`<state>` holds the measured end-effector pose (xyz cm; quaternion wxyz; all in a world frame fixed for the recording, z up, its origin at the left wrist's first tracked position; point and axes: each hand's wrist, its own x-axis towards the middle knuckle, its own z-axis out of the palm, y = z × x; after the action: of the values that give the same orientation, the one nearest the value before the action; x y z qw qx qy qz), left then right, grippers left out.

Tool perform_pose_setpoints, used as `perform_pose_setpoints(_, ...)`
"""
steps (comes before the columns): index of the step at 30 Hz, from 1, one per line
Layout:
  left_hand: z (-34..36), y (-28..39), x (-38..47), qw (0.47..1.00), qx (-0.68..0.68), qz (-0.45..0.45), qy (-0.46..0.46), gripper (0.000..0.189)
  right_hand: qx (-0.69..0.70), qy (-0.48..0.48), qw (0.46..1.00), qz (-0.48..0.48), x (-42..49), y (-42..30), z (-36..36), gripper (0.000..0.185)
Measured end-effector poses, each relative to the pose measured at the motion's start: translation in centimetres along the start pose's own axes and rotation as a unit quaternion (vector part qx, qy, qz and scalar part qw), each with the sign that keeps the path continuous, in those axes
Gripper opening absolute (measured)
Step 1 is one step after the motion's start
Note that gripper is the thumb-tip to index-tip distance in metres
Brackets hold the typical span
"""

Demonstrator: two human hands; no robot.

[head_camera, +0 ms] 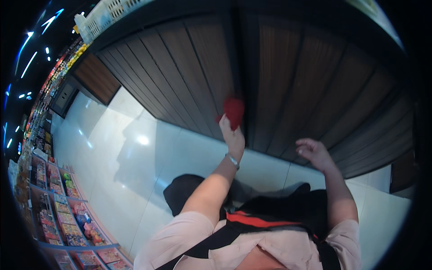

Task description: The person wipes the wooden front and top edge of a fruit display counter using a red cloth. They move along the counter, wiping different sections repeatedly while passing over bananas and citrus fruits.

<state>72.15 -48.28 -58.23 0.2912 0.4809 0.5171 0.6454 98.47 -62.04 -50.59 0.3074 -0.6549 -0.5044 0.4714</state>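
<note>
My left hand (233, 136) grips a bunched red cloth (234, 109). The cloth lies against the dark wood-plank front (212, 71) of a large display stand, just left of a black upright post (243, 84). Some of the cloth's upper edge is blurred. A silver-coloured bracelet or watch (233, 161) circles the left wrist. Lower and to the right, my right hand (314, 152) holds nothing. Its fingers are loosely bent, close in front of the right-hand plank panel (290, 111).
Pale glossy floor tiles (135, 168) run along the stand's base. White plastic baskets (104, 20) sit on its top edge. A pink shelf unit (87, 229) with packaged goods and toys stands at lower left. Another wood-fronted stand (96, 76) is beyond on the left.
</note>
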Motion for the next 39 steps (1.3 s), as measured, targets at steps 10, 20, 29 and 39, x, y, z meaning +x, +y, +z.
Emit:
perform_pose_setpoints(10, 2.8, 25.0, 14.8, 0.892, 0.084, 0.431, 0.106, 0.049, 0.025, -0.018, 0.999, -0.023, -0.2, 1.0, -0.9, 0.036)
perform_pose_setpoints(20, 7.3, 26.0, 5.7, 0.758, 0.035, 0.624, -0.186, 0.031, 0.023, -0.012, 0.999, -0.033, -2.5, 0.3, -2.0, 0.036)
perform_pose_setpoints(29, 0.1, 24.0, 21.1, 0.947, -0.203, 0.211, 0.133, 0.034, 0.062, 0.024, 0.998, 0.007, -3.2, 3.7, -5.1, 0.031)
perform_pose_setpoints(39, 2.7, 27.9, 14.7, 0.801, -0.027, 0.598, 0.016, 0.049, -0.042, -0.042, 0.997, -0.041, -1.7, 0.4, -1.5, 0.034)
